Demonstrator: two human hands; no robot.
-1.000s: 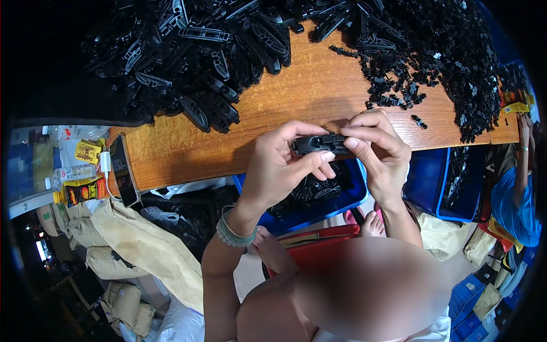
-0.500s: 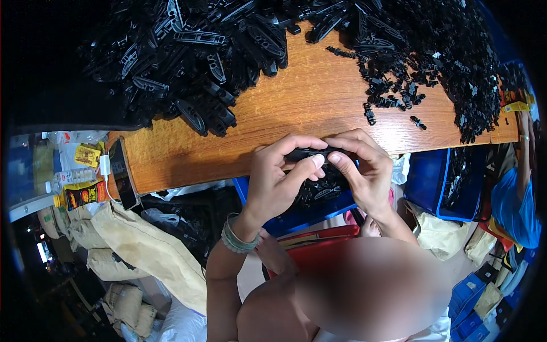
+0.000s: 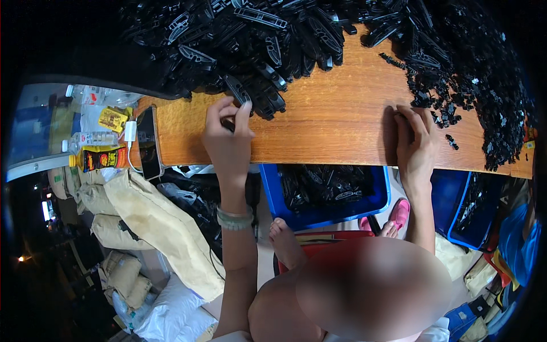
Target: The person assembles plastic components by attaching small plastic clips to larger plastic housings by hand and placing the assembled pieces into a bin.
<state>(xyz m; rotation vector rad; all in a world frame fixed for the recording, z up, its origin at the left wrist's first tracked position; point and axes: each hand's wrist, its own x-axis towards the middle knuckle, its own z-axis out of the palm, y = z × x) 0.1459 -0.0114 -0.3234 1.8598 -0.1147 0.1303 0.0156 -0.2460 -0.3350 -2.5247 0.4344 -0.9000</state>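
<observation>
My left hand (image 3: 228,128) is at the near edge of a heap of long black plastic parts (image 3: 268,94), its thumb and fingers closing around the end of a black plastic part (image 3: 238,90). A dark bit also shows between its curled fingers. On the right, my right hand (image 3: 416,139) rests on the wooden table (image 3: 336,125), left of the scattered small black clips (image 3: 450,117). Its fingers bend down and together. A dark speck shows at the fingertips, too small to name. Below the table edge, a blue bin (image 3: 336,214) holds many black parts.
A large pile of small black clips (image 3: 496,85) covers the table's right side. A phone (image 3: 149,142) with a white cable adapter (image 3: 130,131) lies at the left end. Another blue bin (image 3: 464,228) is at right; paper sacks (image 3: 165,228) lie at left.
My hands were together over the bin, holding a black plastic part. They have parted: the left to the long parts, the right toward the clips. The view has shifted, uncovering the bin.
</observation>
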